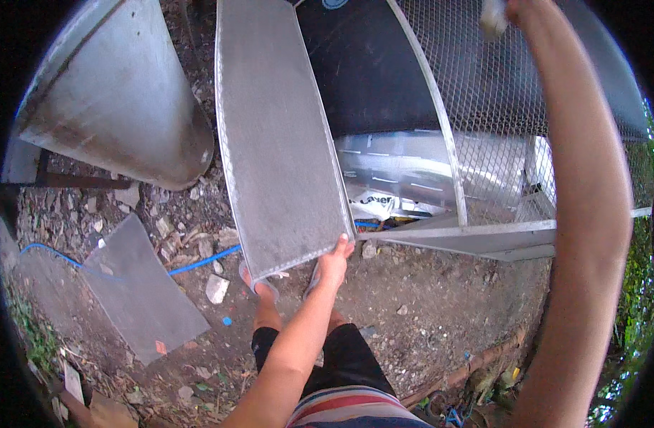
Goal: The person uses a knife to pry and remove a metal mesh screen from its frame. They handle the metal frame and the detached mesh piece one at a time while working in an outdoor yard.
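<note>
I see the left hand (pixel 334 265) gripping the panel (pixel 277 143), the right hand (pixel 514 6) holding a pale block (pixel 493 19). The white bag's (pixel 372 207) contents are hidden.

The right hand (pixel 516 7) is mostly cut off by the top edge, and the pale object (pixel 493 21) at it is too blurred to name. The far end of the long grey panel (pixel 277 128) runs out of view at the top. Its near corner hides some fingers of the left hand (pixel 332 267). The panel also covers a stretch of the blue hose (pixel 204 262) and parts of the feet (pixel 265 288). The blue scrap (pixel 227 321) is too small to tell
</note>
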{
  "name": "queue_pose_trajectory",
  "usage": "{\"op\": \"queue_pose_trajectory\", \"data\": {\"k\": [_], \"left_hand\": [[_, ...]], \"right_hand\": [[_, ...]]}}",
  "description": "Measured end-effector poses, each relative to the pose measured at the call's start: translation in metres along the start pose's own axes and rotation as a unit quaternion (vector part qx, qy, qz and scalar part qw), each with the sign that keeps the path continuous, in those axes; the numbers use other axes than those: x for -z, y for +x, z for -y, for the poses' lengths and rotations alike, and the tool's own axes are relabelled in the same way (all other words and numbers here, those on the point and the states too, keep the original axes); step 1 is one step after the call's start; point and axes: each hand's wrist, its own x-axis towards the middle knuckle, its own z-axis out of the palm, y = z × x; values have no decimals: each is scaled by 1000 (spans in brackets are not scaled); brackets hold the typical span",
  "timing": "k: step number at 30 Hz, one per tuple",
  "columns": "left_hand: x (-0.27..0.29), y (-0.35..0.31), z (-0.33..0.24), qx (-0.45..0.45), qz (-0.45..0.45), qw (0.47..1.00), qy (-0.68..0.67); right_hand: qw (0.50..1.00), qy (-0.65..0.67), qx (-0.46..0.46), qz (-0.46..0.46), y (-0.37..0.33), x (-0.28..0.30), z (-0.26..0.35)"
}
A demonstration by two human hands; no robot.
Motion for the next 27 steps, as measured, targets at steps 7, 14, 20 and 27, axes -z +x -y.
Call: {"op": "queue_pose_trajectory", "data": {"k": [7, 14, 20, 27], "left_hand": [[28, -4, 39, 17, -10, 998, -63], [40, -20, 49, 83, -8, 993, -81], [49, -8, -5, 45, -23, 999, 12], [97, -41, -77, -237, -66, 957, 155]], "right_hand": [[994, 19, 76, -70, 59, -56, 77], [987, 20, 131, -94, 51, -41, 112], [995, 63, 55, -48, -75, -18, 47], [986, 107, -124, -42, -149, 35, -48]]}}
